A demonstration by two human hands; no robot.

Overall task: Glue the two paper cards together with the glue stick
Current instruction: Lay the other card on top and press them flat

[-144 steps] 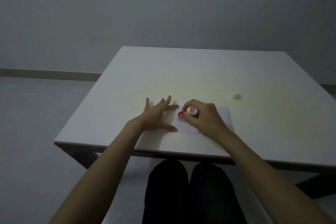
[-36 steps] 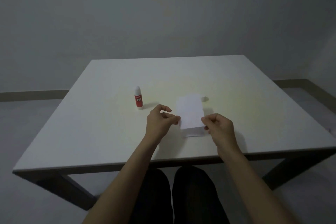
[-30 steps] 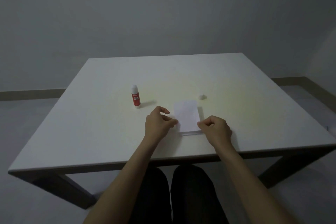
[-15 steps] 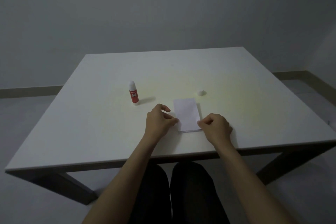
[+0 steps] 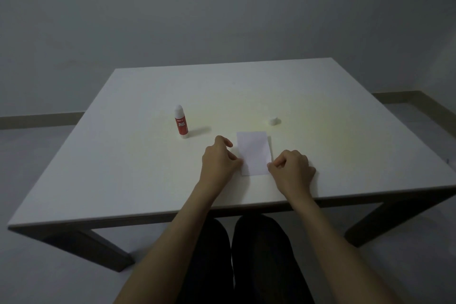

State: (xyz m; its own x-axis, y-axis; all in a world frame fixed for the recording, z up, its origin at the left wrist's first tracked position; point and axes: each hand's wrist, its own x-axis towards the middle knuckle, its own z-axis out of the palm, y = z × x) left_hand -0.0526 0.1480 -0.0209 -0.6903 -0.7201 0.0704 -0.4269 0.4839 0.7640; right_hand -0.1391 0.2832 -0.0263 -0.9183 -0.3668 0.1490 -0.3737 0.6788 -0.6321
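A white paper card lies flat on the white table, stacked on a second card whose edge shows along the right side. My left hand pinches the stack's left edge near the front corner. My right hand pinches its right edge near the front corner. The red and white glue stick stands upright with no cap, to the left and a little behind my left hand. Its white cap lies behind the cards to the right.
The table's front edge runs just under my forearms, with my dark-clothed legs below it. A grey wall and a floor skirting stand behind the table.
The top card, held up and tilted a second ago, has come down flat onto the lower card. Both hands stay at its side edges. The glue stick stands where it was set.
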